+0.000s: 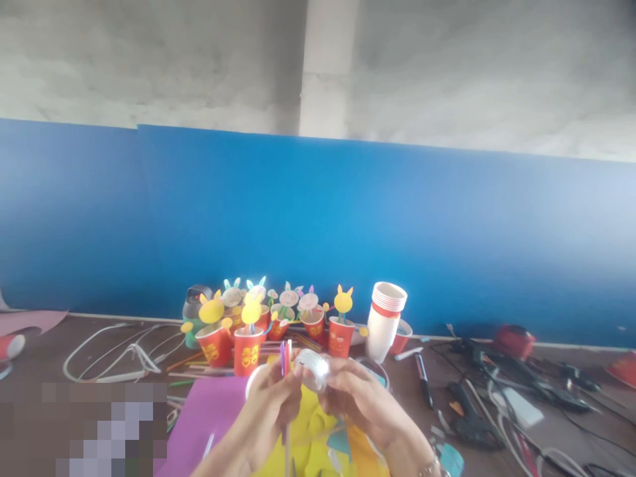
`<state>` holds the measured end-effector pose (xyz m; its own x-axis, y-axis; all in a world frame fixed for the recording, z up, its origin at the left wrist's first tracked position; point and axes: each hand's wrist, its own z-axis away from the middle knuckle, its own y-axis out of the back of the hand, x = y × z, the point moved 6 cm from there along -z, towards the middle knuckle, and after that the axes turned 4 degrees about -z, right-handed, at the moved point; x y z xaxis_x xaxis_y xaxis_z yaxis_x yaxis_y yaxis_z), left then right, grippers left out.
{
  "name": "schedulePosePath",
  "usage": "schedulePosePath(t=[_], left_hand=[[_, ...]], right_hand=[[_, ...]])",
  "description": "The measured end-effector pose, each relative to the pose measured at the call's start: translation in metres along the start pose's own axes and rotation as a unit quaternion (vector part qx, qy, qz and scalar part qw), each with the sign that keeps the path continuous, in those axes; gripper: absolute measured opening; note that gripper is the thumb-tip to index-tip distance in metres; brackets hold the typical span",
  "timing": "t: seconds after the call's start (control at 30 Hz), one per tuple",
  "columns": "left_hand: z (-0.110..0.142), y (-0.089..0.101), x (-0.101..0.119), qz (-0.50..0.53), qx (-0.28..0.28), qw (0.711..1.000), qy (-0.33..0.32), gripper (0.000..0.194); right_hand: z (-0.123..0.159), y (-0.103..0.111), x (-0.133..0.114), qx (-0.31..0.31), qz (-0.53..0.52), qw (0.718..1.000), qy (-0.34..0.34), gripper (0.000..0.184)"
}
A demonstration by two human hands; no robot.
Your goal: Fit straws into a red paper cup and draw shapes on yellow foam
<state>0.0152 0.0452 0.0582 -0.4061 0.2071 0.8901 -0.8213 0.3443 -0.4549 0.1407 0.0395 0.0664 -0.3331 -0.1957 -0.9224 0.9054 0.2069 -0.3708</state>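
My left hand (271, 404) is closed around a few thin coloured sticks (285, 358), purple, orange and white at the tops, and its thumb meets the edge of a shiny, clear roll that looks like tape (313, 368). On the roll's other side, my right hand (365, 397) pinches it with bent fingers. Both hands are raised over yellow paper (311, 424) and a purple sheet (211, 414). Part of a white cup rim (252, 384) shows behind my left hand.
Red paper cups (248, 351) bearing animal-faced paper figures line the back. Beside them rises a stack of white cups (383, 324). A pen (424, 381), a black glue gun (470, 417) and tangled cables lie right; a white cable (114, 354) lies left. A blue partition (318, 218) stands behind.
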Motion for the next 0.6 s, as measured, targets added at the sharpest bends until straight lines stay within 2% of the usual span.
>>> schedulePosePath(t=[0.13,0.23,0.3,0.43,0.6], left_hand=[[0.001,0.000,0.000,-0.015,0.003,1.000,-0.008,0.044],[0.002,0.006,0.005,-0.097,0.033,0.994,-0.029,0.046],[0.003,0.009,0.014,-0.167,0.054,0.982,-0.068,0.049],[0.001,0.005,0.023,-0.237,0.011,0.963,-0.124,0.042],[-0.005,0.014,0.004,-0.178,0.030,0.982,-0.050,0.059]], right_hand=[[0.002,0.000,-0.003,0.019,0.009,1.000,0.012,0.025],[0.002,0.005,-0.001,0.060,0.022,0.998,0.015,0.025],[0.002,0.008,0.002,0.084,0.046,0.995,0.006,0.024],[0.000,0.008,0.004,0.063,0.074,0.995,-0.002,0.025],[-0.005,0.004,0.005,0.013,0.018,1.000,0.000,0.029]])
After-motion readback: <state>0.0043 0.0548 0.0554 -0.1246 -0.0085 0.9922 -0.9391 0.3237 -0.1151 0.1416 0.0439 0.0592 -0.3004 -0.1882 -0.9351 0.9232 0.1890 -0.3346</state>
